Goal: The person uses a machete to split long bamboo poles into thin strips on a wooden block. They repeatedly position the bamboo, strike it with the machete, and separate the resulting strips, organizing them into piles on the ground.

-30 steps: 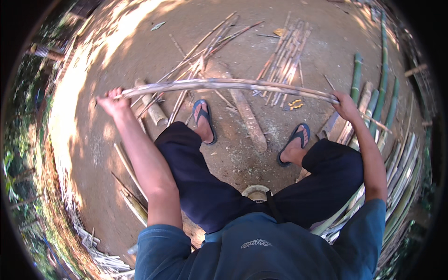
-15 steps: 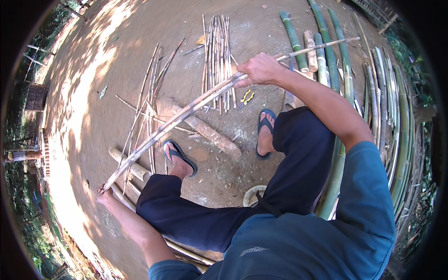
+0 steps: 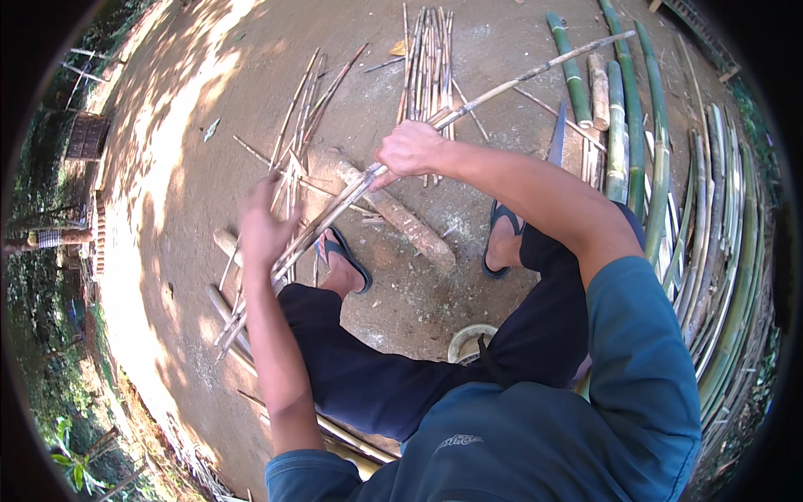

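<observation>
Several long, thin bamboo sticks (image 3: 510, 82) slant across the view from the lower left to the upper right. My right hand (image 3: 410, 151) is closed around them near their middle. To the left, my left hand (image 3: 269, 222) is raised off the sticks, blurred by motion, with its thumb apart from the fingers and nothing visible in it. The sticks' lower ends fan out beside my left knee, partly hidden by my left forearm. Beneath them on the ground rests a short log (image 3: 410, 224).
A pile of cut sticks (image 3: 428, 63) lies ahead, with crossed loose sticks (image 3: 314, 100) left of it. A saw blade (image 3: 558, 135) shows beyond my right forearm. Thick green bamboo poles (image 3: 617, 125) and split strips (image 3: 715, 201) lie right. A pale round container (image 3: 457, 345) sits between my legs.
My left hand has let go of the sticks' lower end and moved up and right. My right hand has shifted left and slightly down, still gripping the sticks, whose lower ends now spread apart.
</observation>
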Demonstrator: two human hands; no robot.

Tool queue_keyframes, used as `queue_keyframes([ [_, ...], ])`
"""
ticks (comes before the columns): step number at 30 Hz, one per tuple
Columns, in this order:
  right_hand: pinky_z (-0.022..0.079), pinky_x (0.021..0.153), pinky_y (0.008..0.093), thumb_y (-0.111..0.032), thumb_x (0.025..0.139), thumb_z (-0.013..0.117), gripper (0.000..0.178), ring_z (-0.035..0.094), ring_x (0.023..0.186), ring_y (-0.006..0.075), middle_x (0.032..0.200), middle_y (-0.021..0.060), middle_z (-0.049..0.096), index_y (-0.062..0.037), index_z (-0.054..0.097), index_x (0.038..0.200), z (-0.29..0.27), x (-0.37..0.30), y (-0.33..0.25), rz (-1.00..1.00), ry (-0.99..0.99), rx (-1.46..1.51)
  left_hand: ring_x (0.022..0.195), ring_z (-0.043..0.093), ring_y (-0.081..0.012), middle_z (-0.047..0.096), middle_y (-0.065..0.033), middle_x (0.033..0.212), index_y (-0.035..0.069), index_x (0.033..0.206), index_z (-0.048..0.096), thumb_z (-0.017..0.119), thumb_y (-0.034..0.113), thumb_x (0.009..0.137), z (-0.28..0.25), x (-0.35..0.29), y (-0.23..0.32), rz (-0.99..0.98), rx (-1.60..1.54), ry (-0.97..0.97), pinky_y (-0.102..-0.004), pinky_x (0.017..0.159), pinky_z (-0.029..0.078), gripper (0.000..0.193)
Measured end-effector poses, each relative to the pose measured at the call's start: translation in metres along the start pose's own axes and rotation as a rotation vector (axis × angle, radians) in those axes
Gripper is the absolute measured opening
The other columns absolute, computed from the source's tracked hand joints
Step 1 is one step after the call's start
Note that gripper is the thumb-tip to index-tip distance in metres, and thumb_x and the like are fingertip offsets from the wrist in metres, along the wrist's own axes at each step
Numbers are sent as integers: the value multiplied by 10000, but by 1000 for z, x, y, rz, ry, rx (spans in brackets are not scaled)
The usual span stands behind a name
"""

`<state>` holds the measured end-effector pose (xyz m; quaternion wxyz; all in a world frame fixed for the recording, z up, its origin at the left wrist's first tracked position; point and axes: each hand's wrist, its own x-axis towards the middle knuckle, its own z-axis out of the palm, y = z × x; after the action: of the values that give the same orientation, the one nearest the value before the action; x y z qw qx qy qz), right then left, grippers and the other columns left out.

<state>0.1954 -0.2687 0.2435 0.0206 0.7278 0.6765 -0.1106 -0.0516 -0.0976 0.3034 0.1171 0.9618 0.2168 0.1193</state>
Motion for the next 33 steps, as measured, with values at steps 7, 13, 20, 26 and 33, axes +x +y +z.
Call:
queue_keyframes([
  [7, 556, 743, 396, -501, 657, 789, 499, 711, 827, 310, 832, 128, 733, -22, 725, 781, 13, 45, -54, -139, -53, 68, 866, 676, -430, 693, -251, 914, -61, 1233, 507, 769, 318, 758, 112, 4, 43, -251, 86, -383, -485, 803, 544, 661],
  [13, 514, 907, 419, -421, 676, 810, 586, 665, 1004, 285, 995, 100, 709, -27, 648, 1078, 62, 73, -45, -245, -82, 54, 901, 690, -391, 704, -223, 940, 95, 1097, 666, 628, 397, 881, 154, 4, 7, -364, 169, -454, -484, 796, 548, 373],
  [20, 401, 1078, 437, -369, 783, 735, 569, 488, 1228, 278, 1269, 126, 507, -83, 533, 1231, 132, -6, 22, -60, 507, 58, 960, 667, -400, 693, -227, 998, 118, 1055, 693, 607, 397, 881, 197, -27, -55, -497, 164, -509, -496, 846, 526, 340],
  [26, 456, 1009, 443, -226, 855, 620, 463, 517, 1240, 359, 1303, 214, 527, -33, 509, 1261, 241, -123, 130, 1465, 120, 374, 931, 675, -400, 701, -216, 965, 148, 1062, 703, 611, 391, 873, 262, -53, -105, -527, 101, -480, -502, 844, 526, 321],
  [33, 400, 1075, 429, -158, 821, 648, 719, 472, 1281, 438, 1344, 324, 493, 75, 307, 1410, 369, -225, 174, 1277, -370, 284, 896, 683, -397, 708, -198, 914, 166, 1034, 676, 625, 405, 875, 320, -70, -115, -571, 165, -559, -499, 797, 541, 291],
])
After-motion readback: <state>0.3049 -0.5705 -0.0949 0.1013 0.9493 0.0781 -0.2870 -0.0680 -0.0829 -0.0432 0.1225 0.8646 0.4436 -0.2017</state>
